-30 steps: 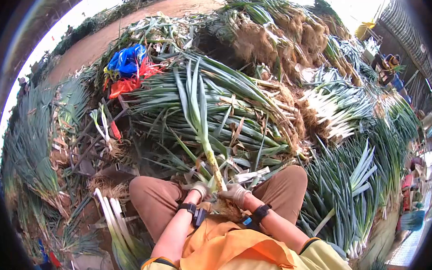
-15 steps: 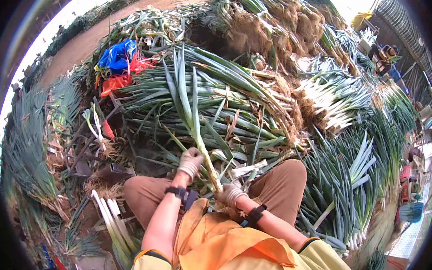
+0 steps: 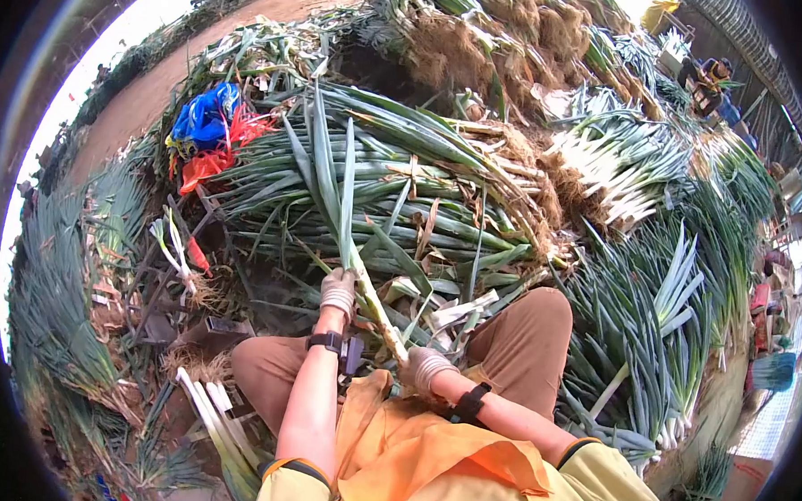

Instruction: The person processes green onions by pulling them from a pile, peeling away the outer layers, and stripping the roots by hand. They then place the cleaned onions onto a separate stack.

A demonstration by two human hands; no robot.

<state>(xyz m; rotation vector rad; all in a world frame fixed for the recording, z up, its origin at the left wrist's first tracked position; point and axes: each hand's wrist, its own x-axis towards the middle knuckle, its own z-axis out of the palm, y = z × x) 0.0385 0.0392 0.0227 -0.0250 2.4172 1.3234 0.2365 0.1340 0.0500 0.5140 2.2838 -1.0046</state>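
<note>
One long green onion slants up and away in front of my lap, its leaves fanning over a big pile of green onions. My gloved left hand is closed on its stem, just below the leaves. At the lower end of the white stem, my gloved right hand is closed round the base. The roots are hidden by that hand. Loose peeled leaves lie just beyond my right hand, between my knees.
White-stemmed onions lie at the upper right, above a leafy heap. Blue and red plastic bags sit at the upper left. Two loose onions lie left of my knee. Another person is far off at the upper right.
My left hand has moved slightly left and up the stem toward the leaves. The onion's leafy top has tilted a little to the left. My right hand stays at the base.
</note>
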